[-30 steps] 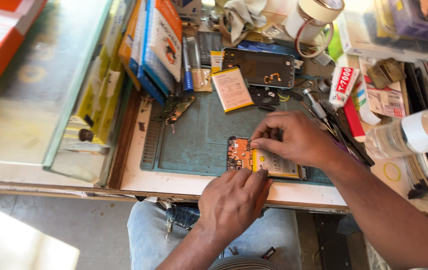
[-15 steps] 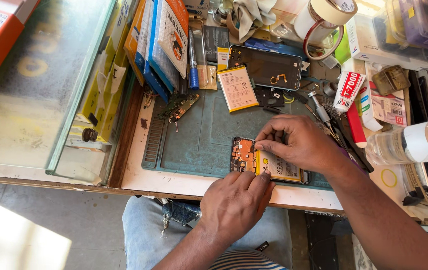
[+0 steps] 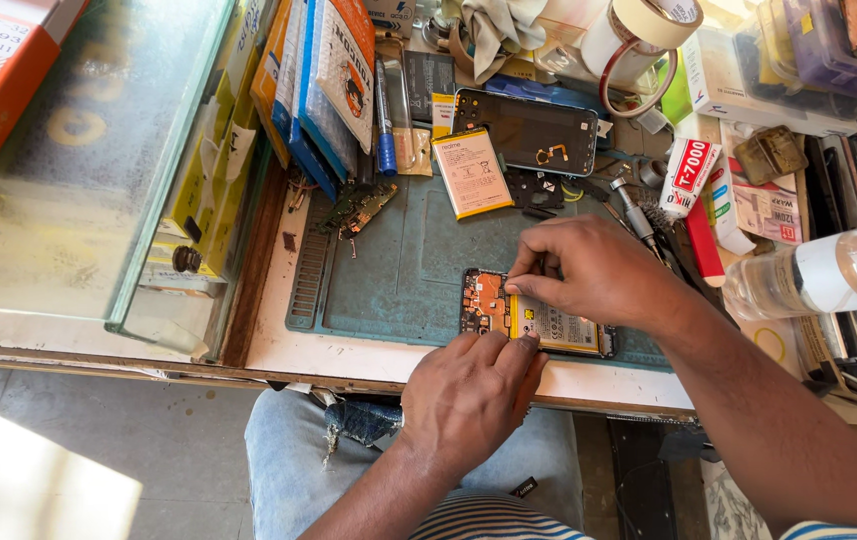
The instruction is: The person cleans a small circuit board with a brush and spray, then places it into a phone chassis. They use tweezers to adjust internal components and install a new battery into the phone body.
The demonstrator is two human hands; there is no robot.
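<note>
An opened phone [image 3: 534, 318] with an orange circuit board and a yellow battery lies on the teal work mat [image 3: 399, 270] near the bench's front edge. My left hand [image 3: 471, 395] rests at the phone's near edge, fingertips pressing on it. My right hand [image 3: 594, 272] reaches over from the right, its fingers pinched on the phone's upper edge by the battery; whether they hold a small part is hidden.
A loose yellow battery [image 3: 472, 172] and a dark phone back cover [image 3: 534, 132] lie at the mat's far side. A small circuit board [image 3: 361, 207], blue marker [image 3: 385, 125], tape rolls [image 3: 639, 35], a clear bottle [image 3: 819, 275] and a glass case [image 3: 99, 170] crowd the bench.
Both hands have stayed on the opened phone. My right hand's fingers have shifted slightly along its upper edge; the view has drifted a little.
</note>
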